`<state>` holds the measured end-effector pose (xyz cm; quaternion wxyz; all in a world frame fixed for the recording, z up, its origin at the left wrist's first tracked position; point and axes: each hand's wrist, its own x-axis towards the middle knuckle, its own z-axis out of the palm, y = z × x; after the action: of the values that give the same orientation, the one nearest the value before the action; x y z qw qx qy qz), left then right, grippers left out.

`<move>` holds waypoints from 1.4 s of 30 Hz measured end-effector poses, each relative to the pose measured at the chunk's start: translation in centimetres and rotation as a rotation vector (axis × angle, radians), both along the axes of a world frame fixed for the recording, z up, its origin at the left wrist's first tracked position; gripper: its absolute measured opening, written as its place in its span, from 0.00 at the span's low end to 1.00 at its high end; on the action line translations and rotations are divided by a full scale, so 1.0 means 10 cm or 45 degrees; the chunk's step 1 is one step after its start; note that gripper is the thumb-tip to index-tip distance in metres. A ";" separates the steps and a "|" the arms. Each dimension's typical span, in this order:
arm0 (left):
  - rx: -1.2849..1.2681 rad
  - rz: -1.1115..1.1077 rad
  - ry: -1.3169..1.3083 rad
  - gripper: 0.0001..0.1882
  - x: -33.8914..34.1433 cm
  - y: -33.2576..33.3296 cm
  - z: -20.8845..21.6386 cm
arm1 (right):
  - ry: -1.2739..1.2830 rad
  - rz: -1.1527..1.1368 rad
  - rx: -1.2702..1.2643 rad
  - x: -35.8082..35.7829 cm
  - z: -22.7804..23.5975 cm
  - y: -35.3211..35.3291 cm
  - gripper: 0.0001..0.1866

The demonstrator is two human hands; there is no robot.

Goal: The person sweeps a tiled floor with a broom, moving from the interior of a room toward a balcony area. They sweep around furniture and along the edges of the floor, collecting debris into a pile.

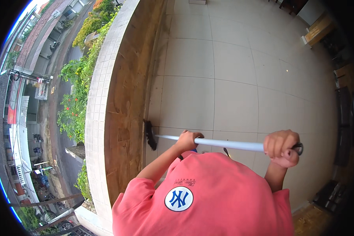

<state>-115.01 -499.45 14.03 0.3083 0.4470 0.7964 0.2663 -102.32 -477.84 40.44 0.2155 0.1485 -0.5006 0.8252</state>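
Note:
I hold a broom with a long white handle (232,144) across my body. My left hand (188,139) grips the handle near its lower part. My right hand (282,148) grips the top end, by the black hanging loop. The dark bristle head (150,135) rests on the tiled floor (224,78) right at the foot of the parapet wall (124,110). My pink shirt fills the lower middle of the view.
The parapet has a wooden-looking inner face and a white-tiled top (96,102). Beyond it, far below at the left, lie a street, green shrubs (76,98) and rooftops. Dark furniture and a box (318,29) stand along the right edge of the terrace.

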 end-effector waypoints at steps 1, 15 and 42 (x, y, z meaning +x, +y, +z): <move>0.057 0.052 0.007 0.14 -0.06 0.04 0.00 | 0.045 0.044 0.087 -0.10 0.01 0.01 0.08; 0.791 0.142 0.060 0.09 -0.54 1.78 0.58 | 0.373 -0.352 0.946 -0.02 0.81 -0.15 0.13; 0.699 -0.010 -0.016 0.08 -0.81 3.62 0.49 | 0.269 -0.039 1.033 -0.49 0.81 1.48 0.11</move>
<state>-123.12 -463.25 18.90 0.1814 0.5153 0.6907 0.4738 -107.20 -463.01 48.52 0.2019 0.2976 -0.7624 0.5380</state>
